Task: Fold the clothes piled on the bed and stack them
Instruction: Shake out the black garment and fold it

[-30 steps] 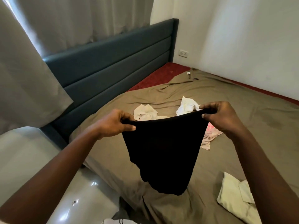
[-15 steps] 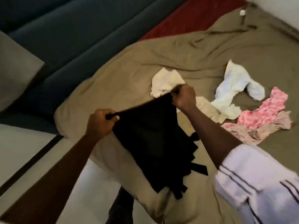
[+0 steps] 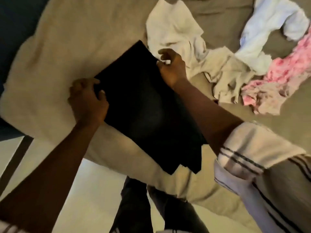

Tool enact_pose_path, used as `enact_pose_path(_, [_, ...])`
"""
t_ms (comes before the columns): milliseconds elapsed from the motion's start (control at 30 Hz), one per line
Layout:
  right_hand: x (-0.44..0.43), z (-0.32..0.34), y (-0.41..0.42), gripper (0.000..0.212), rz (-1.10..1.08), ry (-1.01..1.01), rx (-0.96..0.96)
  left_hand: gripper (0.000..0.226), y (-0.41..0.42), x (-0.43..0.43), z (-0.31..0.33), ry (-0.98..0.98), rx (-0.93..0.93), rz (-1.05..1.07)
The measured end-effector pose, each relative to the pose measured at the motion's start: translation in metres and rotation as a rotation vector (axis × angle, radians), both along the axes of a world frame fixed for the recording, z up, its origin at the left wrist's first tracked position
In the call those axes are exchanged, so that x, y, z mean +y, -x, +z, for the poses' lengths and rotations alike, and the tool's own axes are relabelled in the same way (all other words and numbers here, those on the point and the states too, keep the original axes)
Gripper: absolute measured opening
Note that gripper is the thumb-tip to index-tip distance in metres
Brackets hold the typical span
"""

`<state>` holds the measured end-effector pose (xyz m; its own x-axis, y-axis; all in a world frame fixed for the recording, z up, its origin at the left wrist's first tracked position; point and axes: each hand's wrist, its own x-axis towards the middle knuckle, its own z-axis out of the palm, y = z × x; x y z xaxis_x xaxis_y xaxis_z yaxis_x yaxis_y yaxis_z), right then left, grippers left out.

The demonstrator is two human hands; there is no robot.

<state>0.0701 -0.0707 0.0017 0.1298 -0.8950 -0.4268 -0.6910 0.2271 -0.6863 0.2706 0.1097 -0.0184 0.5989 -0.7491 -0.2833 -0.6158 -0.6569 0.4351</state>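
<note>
Black garment (image 3: 143, 106) lay flat on bed (image 3: 67, 39). Left hand (image 3: 87, 101) gripped its nine-o'clock edge; right hand (image 3: 171, 66) pinched its one-o'clock edge.

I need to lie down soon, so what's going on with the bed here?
A person is folding laundry. A black garment lies spread flat near the corner of the bed. The left hand grips its left edge; the right hand is at its right edge, though blur hides whether it grips. A cream garment, a white garment and a pink garment lie crumpled just beyond.
</note>
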Motion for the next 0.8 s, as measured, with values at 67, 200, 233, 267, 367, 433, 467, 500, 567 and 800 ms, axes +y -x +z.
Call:
enact_pose_path(67, [0.032, -0.004, 0.052, 0.022, -0.217, 0.039, -0.016, 0.027, 0.048, 0.013, 0.005, 0.121, 0.057, -0.240])
enact_pose_path(200, [0.105, -0.018, 0.175, 0.006, -0.697, -0.009, 0.033, 0.028, 0.146, 0.037, 0.010, 0.096, 0.279, -0.665])
enact_pose_path(233, [0.128, -0.016, 0.201, 0.006, -0.757, -0.050, 0.047, 0.029, 0.169, 0.042, 0.009, 0.055, 0.329, -0.762])
enact_pose_path(267, [0.148, -0.014, 0.218, 0.012, -0.790, -0.091, 0.051, 0.032, 0.186, 0.047, 0.008, 0.006, 0.371, -0.846])
enact_pose_path(367, [0.205, -0.018, 0.263, 0.021, -0.782, -0.224, 0.021, 0.037, 0.235, 0.055, 0.000, -0.082, 0.360, -0.952])
enact_pose_path(433, [0.236, -0.027, 0.278, 0.013, -0.697, -0.265, 0.026, 0.047, 0.256, 0.056, -0.004, -0.121, 0.322, -0.852])
enact_pose_path(467, [0.247, -0.032, 0.284, 0.013, -0.662, -0.262, 0.021, 0.054, 0.267, 0.056, -0.008, -0.128, 0.299, -0.789])
enact_pose_path(500, [0.258, -0.037, 0.289, 0.016, -0.650, -0.254, 0.006, 0.062, 0.281, 0.055, -0.015, -0.148, 0.266, -0.749])
enact_pose_path(567, [0.270, -0.044, 0.288, 0.026, -0.618, -0.247, -0.026, 0.078, 0.299, 0.052, -0.026, -0.189, 0.157, -0.717])
enact_pose_path(800, [0.290, -0.075, 0.283, 0.082, 0.065, -0.122, 0.254, 0.044, 0.303, 0.025, -0.054, -0.188, 0.168, -0.586])
